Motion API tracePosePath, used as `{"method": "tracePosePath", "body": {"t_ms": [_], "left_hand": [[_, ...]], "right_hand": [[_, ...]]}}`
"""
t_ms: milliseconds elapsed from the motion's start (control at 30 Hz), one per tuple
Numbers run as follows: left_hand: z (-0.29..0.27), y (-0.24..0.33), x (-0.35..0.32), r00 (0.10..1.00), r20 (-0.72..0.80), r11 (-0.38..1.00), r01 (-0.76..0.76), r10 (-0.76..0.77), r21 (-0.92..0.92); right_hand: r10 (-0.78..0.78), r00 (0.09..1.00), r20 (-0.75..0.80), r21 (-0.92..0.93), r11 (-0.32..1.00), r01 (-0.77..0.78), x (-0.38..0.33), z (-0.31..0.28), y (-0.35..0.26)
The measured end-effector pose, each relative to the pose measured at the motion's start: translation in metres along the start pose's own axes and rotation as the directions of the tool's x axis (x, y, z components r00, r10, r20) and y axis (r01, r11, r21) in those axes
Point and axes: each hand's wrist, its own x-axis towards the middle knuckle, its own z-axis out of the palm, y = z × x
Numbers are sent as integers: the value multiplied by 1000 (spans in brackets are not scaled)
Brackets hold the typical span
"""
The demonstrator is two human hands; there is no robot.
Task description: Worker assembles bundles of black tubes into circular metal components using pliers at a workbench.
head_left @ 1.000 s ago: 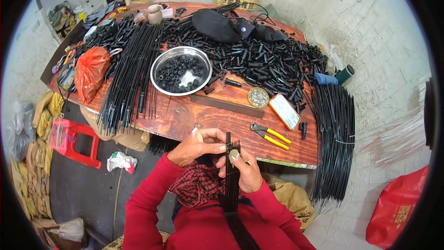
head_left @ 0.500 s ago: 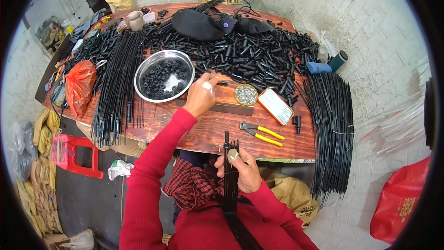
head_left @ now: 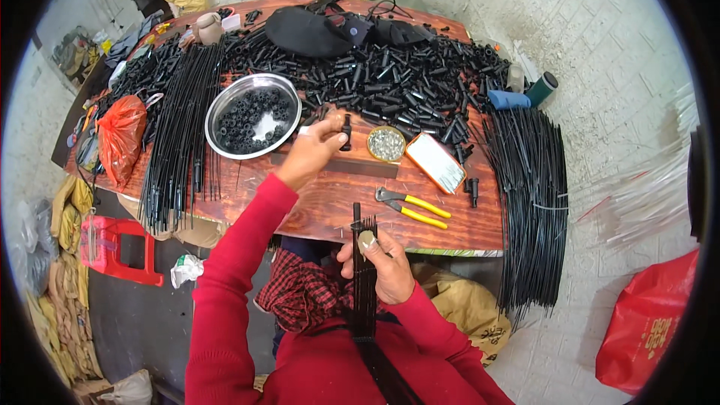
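Observation:
My left hand [head_left: 313, 151] pinches a short black plastic sleeve [head_left: 346, 133] above the table, held nearly upright. Below the table's front edge, my right hand [head_left: 388, 268] is closed around a bundle of thin black rods [head_left: 364, 285], their tips pointing up, with one thicker black end standing higher. Left of my left hand is a steel bowl [head_left: 211, 127] holding many small black rings. A dark bar [head_left: 360, 168] lies just under that hand. To its right stand a round tin of small metal pieces [head_left: 386, 143] and a white-faced, orange-rimmed slab [head_left: 436, 163].
Yellow-handled pincers [head_left: 425, 217] lie near the front edge. A heap of black sleeves [head_left: 405, 90] covers the back. Bundles of long black rods hang over the edge at left [head_left: 174, 142] and right [head_left: 531, 210]. A red plastic bag [head_left: 121, 139] sits far left.
My left hand has lifted a black sleeve from beside the heap and turned it upright. My right hand keeps its hold on the rods. The whole view has shifted slightly.

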Motion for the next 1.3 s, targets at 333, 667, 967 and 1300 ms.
{"method": "tracePosePath", "body": {"t_ms": [333, 667, 967, 1300], "left_hand": [[-9, 41, -124, 944, 302, 707, 306, -136, -638], [-10, 66, -162, 964, 242, 777, 234, -108, -585], [-4, 80, -171, 971, 228, 923, 147, -68, -356], [4, 92, -171, 974, 207, 943, 152, -93, -295]], "right_hand": [[-3, 999, 54, -67, 998, 7, -10, 27, 1], [-9, 998, 66, -132, 991, 17, -28, 45, 16], [1, 997, 79, -118, 993, 8, -27, 45, 17], [17, 992, 124, -115, 993, -3, -23, 43, 11]]}}
